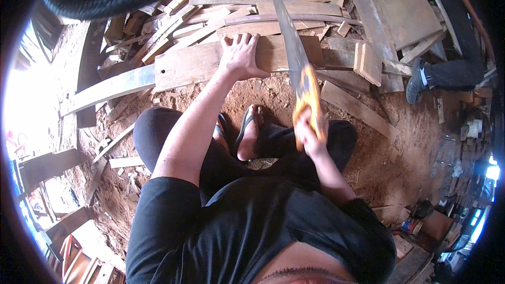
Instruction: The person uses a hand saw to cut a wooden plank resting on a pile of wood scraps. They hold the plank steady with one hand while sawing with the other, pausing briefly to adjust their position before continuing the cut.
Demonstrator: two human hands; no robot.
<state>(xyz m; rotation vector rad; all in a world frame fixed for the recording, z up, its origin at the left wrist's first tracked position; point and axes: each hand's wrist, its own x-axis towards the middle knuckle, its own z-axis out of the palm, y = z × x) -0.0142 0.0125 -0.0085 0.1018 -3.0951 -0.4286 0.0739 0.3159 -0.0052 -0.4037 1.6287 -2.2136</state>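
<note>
A hand saw (292, 47) with a long grey blade and a yellow handle is in my right hand (310, 132), whose fingers are wrapped round the grip. Its blade slants up and away across the right part of a brown wooden board (184, 66); whether the teeth touch the wood I cannot tell. My left hand (242, 57) presses down on the board left of the blade, fingers spread toward the far edge and thumb stretched to the right. A small dark hole shows near the board's left end, which lies by a pale plank (113, 88).
Beyond the board lies a heap of loose planks and offcuts (210, 18). A short wood block (367, 64) stands right of the board. Another person's shoe (415, 81) and dark-trousered leg come in at the right. A dark braided cable (115, 0) hangs across the upper left.
</note>
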